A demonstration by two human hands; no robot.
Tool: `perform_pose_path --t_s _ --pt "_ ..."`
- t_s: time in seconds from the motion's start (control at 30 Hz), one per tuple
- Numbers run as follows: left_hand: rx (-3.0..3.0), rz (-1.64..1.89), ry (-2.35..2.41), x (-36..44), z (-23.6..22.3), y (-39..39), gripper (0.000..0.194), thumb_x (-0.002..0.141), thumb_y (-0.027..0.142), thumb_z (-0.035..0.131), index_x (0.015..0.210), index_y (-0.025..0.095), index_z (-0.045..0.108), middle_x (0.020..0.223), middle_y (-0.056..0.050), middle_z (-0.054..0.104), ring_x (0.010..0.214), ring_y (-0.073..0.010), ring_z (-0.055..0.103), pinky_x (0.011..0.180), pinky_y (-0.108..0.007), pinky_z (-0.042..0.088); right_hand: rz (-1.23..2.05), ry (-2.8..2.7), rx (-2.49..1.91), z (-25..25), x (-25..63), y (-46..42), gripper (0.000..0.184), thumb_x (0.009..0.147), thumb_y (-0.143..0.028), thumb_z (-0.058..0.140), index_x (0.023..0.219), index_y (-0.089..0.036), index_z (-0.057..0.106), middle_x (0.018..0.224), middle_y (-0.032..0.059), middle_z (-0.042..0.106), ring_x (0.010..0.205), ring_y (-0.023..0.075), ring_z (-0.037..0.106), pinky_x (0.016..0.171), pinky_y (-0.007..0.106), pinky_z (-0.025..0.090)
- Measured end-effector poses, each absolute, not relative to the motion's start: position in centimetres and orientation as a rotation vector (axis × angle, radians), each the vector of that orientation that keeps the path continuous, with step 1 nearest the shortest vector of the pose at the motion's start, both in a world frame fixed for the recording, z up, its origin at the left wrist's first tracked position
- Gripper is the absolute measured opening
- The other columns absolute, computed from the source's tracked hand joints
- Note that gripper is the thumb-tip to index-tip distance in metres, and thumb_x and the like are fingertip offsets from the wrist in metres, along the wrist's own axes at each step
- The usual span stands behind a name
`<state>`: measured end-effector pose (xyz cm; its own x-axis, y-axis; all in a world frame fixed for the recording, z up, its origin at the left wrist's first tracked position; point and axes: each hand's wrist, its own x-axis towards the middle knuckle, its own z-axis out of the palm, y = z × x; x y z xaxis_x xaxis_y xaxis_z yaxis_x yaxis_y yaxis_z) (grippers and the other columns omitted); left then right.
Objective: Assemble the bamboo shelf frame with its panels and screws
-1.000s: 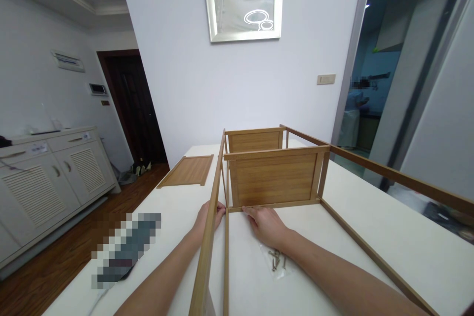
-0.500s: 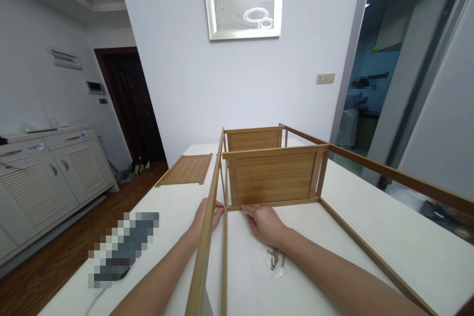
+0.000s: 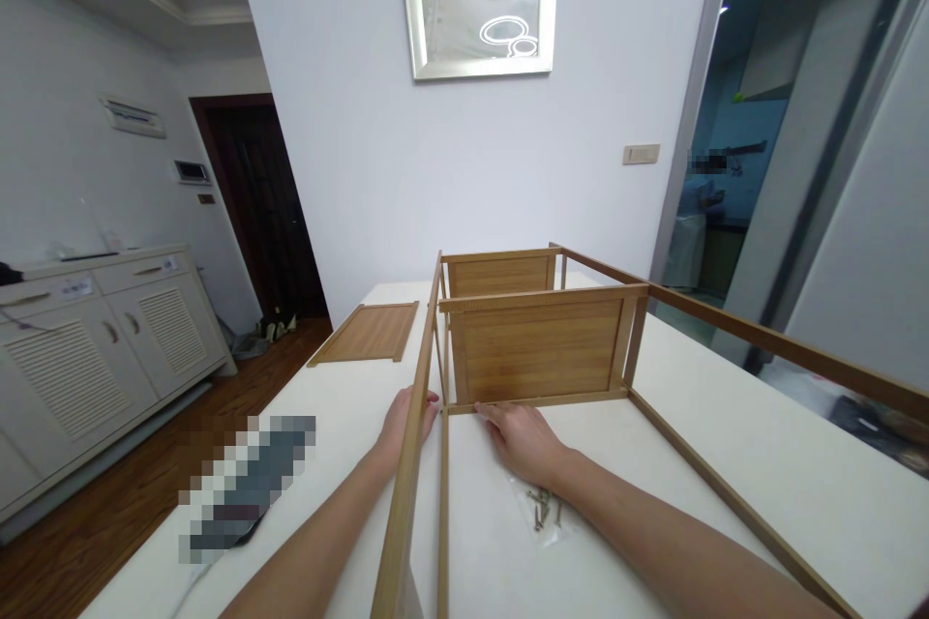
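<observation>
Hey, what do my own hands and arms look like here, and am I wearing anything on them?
Your left hand and right hand are bare, without gloves. No sleeve, watch or bracelet shows on the left forearm or right forearm. A wooden rail partly hides the left hand, so rings there are uncertain.

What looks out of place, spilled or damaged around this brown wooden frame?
Nothing plainly looks spilled or damaged. Small metal screws lie together at a clear plastic bag between the rails of the brown wooden frame. Only the dark, elongated object on the white table looks odd: it's pixelated, so unidentifiable.
</observation>
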<state>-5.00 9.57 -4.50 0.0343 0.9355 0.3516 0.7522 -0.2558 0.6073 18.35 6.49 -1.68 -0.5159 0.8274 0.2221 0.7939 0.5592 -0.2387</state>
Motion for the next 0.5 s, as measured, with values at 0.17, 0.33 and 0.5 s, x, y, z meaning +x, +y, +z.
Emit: perform_pose_path --t_s 0.17,0.33,0.5 --pt "2.104 1.006 1.743 -5.0 -5.2 9.8 0.017 0.08 0.019 0.054 0.071 0.018 0.069 0.081 -0.007 0.069 0.084 -0.0214 0.063 0.079 -0.031 0.047 0.159 -2.487 -1.329 -1.7 18.3 6.5 0.047 0.09 -0.018 0.038 0.134 -0.019 0.057 0.118 0.0109 0.07 0.101 0.0239 0.066 0.083 0.031 0.047" --pt "2.102 0.991 1.744 -4.9 -5.7 10.2 0.012 0.075 0.013 0.057 0.075 0.017 0.068 0.079 -0.004 0.068 0.077 -0.0173 0.063 0.073 -0.027 0.047 0.166 -2.483 -1.321 -1.5 18.3 6.4 0.047 0.091 -0.018 0.038 0.133 -0.019 0.057 0.117 0.0101 0.07 0.102 0.0237 0.066 0.084 0.03 0.047" --pt "2.089 1.006 1.738 -5.0 -5.5 10.2 0.011 0.076 0.014 0.058 0.08 0.017 0.068 0.079 -0.003 0.069 0.075 -0.0163 0.063 0.071 -0.026 0.047 0.173 -2.484 -1.322 -1.3 18.3 6.3 0.046 0.091 -0.018 0.038 0.133 -0.019 0.057 0.117 0.0107 0.07 0.101 0.0235 0.066 0.083 0.03 0.048"
